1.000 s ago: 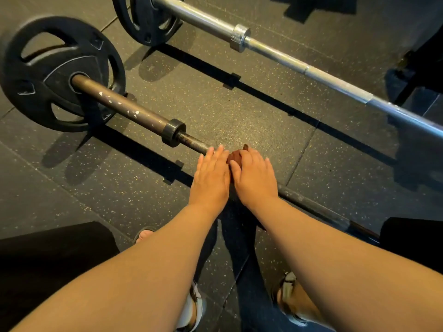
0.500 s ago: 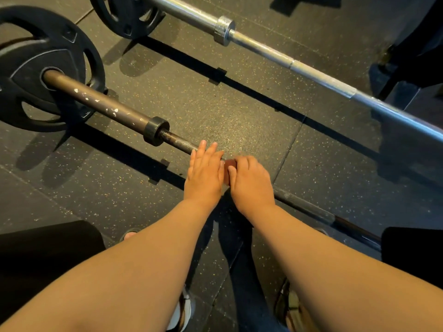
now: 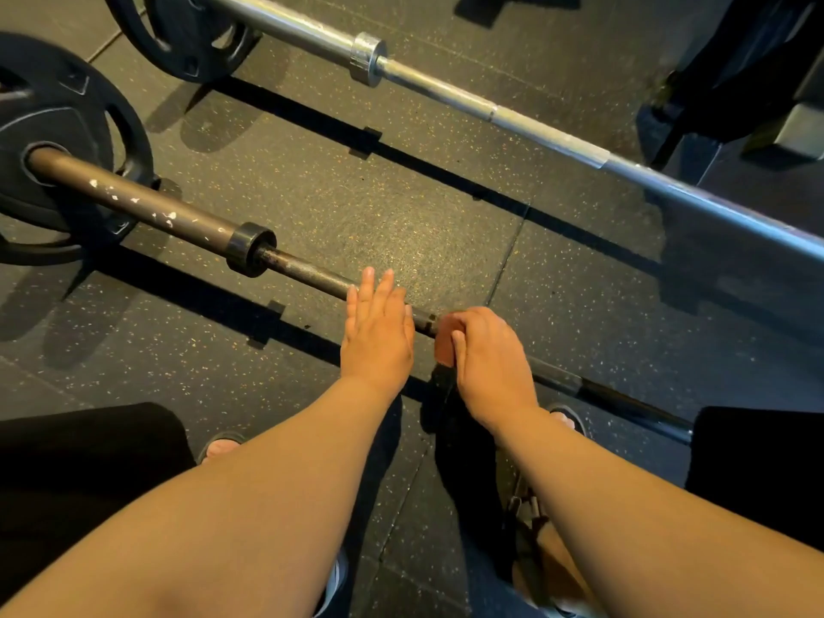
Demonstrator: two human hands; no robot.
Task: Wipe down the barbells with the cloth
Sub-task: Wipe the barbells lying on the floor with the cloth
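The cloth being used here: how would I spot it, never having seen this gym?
Two barbells lie on the speckled black floor; take the nearer dark barbell, not the silver barbell. On its shaft the right hand grips a small cloth, reddish-brown against the black metal and floor.

A dark grey-brown barbell [image 3: 178,218], its sleeve flecked with white chips, and a silver barbell [image 3: 446,87] lie on a black floor [image 3: 356,194] speckled with tan (fine, scattered dots). The weight plates [image 3: 80,118] are black. The cloth [image 3: 445,345] is reddish-brown.
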